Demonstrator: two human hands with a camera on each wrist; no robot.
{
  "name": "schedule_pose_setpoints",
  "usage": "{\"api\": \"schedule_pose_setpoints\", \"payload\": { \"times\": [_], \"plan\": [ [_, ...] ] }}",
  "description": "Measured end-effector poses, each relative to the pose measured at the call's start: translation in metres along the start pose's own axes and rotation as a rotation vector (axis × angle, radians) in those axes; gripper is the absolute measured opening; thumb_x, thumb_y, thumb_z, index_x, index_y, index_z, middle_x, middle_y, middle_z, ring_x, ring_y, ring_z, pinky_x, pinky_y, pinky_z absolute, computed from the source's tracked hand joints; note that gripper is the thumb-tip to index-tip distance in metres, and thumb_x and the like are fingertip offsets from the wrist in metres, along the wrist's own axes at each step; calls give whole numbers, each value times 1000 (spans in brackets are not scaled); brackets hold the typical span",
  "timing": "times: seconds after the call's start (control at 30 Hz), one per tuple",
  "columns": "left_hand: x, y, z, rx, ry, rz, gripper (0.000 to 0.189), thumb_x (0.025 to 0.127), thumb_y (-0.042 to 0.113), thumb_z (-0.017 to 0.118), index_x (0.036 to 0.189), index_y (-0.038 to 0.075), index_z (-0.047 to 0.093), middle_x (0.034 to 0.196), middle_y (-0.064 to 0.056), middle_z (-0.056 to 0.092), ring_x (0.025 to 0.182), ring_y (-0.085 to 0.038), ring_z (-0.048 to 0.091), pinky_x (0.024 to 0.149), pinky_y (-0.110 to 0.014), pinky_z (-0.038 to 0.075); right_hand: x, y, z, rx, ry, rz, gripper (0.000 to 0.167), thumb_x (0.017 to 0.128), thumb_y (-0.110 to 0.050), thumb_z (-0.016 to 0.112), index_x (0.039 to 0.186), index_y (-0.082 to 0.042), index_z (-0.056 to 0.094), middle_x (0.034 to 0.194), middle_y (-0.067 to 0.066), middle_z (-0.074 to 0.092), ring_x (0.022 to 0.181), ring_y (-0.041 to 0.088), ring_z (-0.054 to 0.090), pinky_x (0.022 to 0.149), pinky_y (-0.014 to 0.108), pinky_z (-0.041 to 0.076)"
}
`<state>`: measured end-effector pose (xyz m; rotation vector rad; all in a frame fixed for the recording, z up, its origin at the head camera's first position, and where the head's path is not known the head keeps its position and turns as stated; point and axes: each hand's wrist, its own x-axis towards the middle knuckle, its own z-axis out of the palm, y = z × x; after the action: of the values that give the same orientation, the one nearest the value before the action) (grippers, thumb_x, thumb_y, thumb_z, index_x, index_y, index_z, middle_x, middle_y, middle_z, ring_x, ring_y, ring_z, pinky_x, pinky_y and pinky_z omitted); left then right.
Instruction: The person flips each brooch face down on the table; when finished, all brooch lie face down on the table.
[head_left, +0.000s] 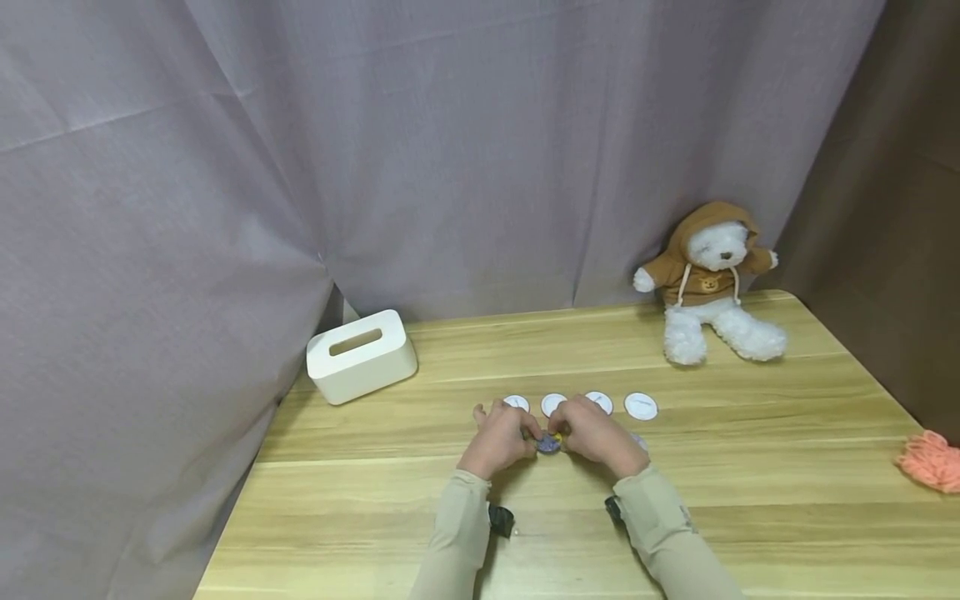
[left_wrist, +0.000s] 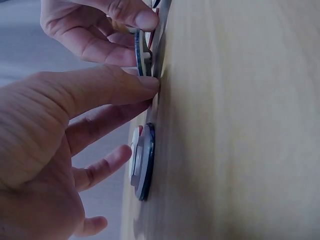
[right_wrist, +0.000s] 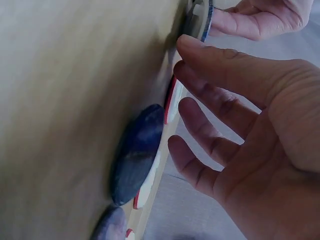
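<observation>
Between both hands, close over the table, is a small round disc (head_left: pixel 548 443) with a bluish-purple top. My left hand (head_left: pixel 498 442) pinches its left edge with thumb and forefinger. From the other side the right hand (head_left: pixel 600 435) grips its right edge, where a bit of yellow (head_left: pixel 557 437) shows. The left wrist view shows the disc (left_wrist: pixel 138 52) nearly edge-on, with a small white piece under it. Another dark-edged disc (left_wrist: pixel 146 165) lies below the left fingers. Beside the right fingers in the right wrist view lies a dark blue disc (right_wrist: pixel 137 155).
Behind the hands runs a row of white discs (head_left: pixel 641 406), some partly hidden by fingers. A white tissue box (head_left: pixel 363 358) stands at the left back. A teddy bear (head_left: pixel 712 283) in a brown hoodie sits at the right back. Pink yarn (head_left: pixel 930 462) lies at the right edge.
</observation>
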<state>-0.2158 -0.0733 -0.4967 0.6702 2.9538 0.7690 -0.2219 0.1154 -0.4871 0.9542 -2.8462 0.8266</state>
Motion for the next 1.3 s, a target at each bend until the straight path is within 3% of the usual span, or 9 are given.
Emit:
{"api": "schedule_pose_setpoints", "payload": {
  "times": [0.33,0.73,1.0,1.3],
  "plan": [
    [-1,-1,-3,-36,27,28,13,74,11,86,76,22,79,76,17,72,99,-20,57,101,-76,19,0,1,-11,26,6,-21,19,70,7,76,76,-11,74,75,-4,71,73,15,62,73,39,49],
    [-2,-3,-7,-93,87,23,9,78,14,86,83,19,81,79,13,72,93,-18,58,103,-73,19,1,3,-10,59,38,-44,21,76,5,74,70,-14,66,61,-12,52,61,7,42,60,29,38],
    [0,-2,-6,-93,91,17,13,79,8,84,87,17,80,76,11,72,89,-12,59,103,-71,22,2,-1,-10,89,-37,54,23,71,11,68,86,-7,70,64,-9,54,62,8,46,62,30,42],
    [1,-2,-2,-52,60,23,23,78,7,80,97,21,80,78,12,73,89,-10,63,99,-72,25,1,-2,-4,101,-68,127,23,75,10,67,92,-5,61,63,-7,51,59,9,45,62,29,42]
  ]
}}
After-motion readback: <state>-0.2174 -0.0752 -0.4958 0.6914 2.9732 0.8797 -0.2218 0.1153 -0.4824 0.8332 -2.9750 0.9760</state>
